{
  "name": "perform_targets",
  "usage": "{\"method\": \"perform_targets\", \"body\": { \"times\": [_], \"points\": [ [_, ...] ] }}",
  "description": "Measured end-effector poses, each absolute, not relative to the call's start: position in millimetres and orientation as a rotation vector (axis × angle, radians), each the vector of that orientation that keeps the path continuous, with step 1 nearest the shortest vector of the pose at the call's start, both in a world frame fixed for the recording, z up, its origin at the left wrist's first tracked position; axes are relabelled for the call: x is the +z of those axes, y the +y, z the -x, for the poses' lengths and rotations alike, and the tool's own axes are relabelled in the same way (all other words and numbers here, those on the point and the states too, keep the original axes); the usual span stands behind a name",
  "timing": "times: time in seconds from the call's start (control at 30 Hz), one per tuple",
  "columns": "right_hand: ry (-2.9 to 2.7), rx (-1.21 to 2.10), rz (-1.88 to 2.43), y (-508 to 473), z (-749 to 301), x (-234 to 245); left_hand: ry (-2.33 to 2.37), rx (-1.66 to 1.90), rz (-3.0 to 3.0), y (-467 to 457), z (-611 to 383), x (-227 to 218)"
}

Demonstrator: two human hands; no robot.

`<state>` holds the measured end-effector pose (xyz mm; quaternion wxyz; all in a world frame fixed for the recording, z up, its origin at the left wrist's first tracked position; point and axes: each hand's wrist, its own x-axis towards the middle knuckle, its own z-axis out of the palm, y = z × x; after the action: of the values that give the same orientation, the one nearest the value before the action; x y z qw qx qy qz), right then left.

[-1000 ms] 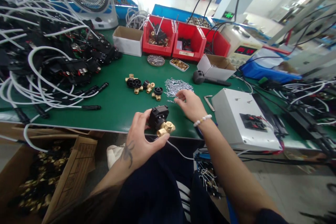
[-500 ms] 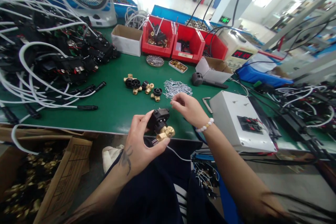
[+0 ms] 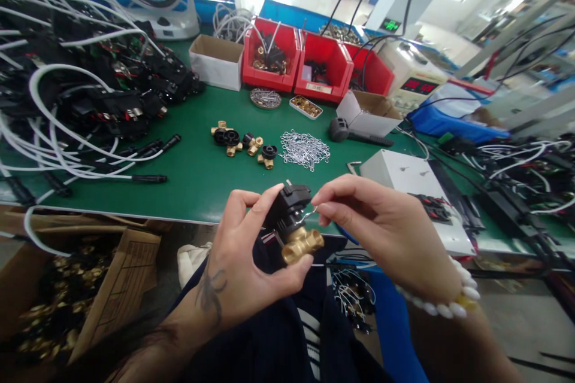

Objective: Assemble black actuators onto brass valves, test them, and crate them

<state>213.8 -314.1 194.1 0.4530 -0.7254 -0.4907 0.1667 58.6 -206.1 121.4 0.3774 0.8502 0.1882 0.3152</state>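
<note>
In my left hand (image 3: 242, 251) is a brass valve with a black plastic head (image 3: 294, 224), held tilted between thumb and fingers above the table's front edge. The fingers of my right hand (image 3: 359, 221) pinch a thin bent wire clip (image 3: 309, 213), its free end against the black neck just above the brass body. Whether the clip has entered the neck I cannot tell. Beyond my hands lies a pile of similar silver wire clips (image 3: 305, 149). Several brass fittings with black caps (image 3: 231, 137) stand to its left on the green table (image 3: 202, 185).
Tangled white cables with black housings (image 3: 112, 108) crowd the left. Red bins (image 3: 272, 57), a white box (image 3: 218, 63), a dish of screws (image 3: 265, 98) and a tray of brass pieces (image 3: 306, 106) line the back. A grey switch box (image 3: 399, 173) stands right; a carton of parts (image 3: 121, 275) sits below left.
My right hand has come from the clip pile to the valve, bringing a wire clip against its neck. The left hand has shifted the valve slightly to the right.
</note>
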Motion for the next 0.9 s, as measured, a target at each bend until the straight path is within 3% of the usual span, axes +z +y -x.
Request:
{"method": "perform_targets", "body": {
  "times": [0.33,0.67,0.9],
  "points": [
    [-1.466,0.159,1.826,-311.8,-204.2,196.2,0.433,0.844,-2.204,-209.0,-59.3,126.0],
    [-1.637,0.181,1.813,-312.8,-206.2,201.3,0.39,0.811,-2.226,-208.2,-58.0,126.1],
    [-1.599,-0.062,1.801,-312.5,-198.3,182.2,0.346,0.813,-2.285,-199.5,-60.5,123.9]
  ]
}}
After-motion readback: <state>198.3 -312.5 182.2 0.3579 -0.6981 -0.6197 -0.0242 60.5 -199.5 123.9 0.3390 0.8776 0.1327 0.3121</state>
